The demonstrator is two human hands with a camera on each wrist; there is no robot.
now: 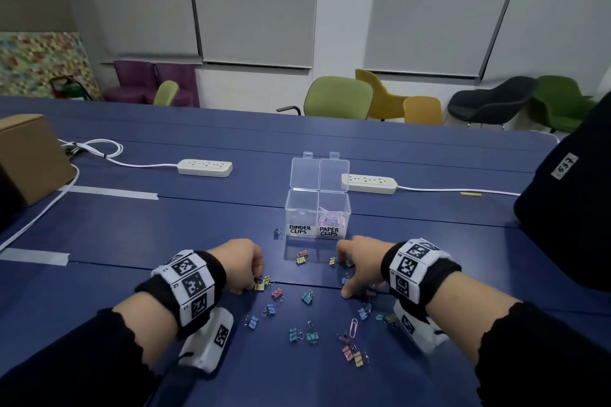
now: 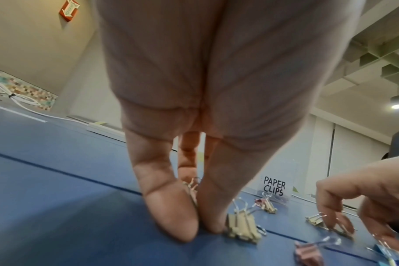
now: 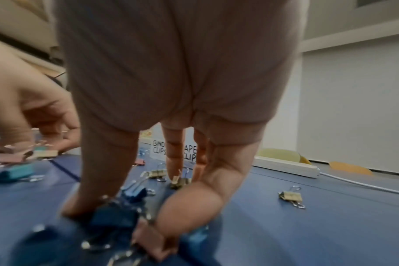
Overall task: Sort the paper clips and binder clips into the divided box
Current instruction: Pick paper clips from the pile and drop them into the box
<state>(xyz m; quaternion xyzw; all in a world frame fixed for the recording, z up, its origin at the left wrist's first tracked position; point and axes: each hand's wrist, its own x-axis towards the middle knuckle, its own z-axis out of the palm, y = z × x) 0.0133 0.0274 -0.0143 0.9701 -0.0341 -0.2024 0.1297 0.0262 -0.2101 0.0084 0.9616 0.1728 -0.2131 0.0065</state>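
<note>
The clear divided box (image 1: 318,208) stands open mid-table; pink paper clips lie in its PAPER CLIPS half (image 1: 332,218), while the BINDER CLIPS half (image 1: 301,213) looks empty. Small coloured binder clips (image 1: 307,297) are scattered in front of it, with one pink paper clip (image 1: 353,327) among them. My left hand (image 1: 254,281) (image 2: 197,216) reaches down, thumb and finger pinching a clip's wire handle beside a yellow binder clip (image 2: 241,226). My right hand (image 1: 344,274) (image 3: 125,203) straddles blue binder clips (image 3: 134,193), and a lower finger curls round wire handles close to the camera.
Two white power strips (image 1: 205,167) (image 1: 369,183) with cables lie behind the box. A cardboard box (image 1: 29,155) stands far left, a black bag (image 1: 568,195) at the right edge. A lone binder clip (image 1: 278,233) sits left of the divided box.
</note>
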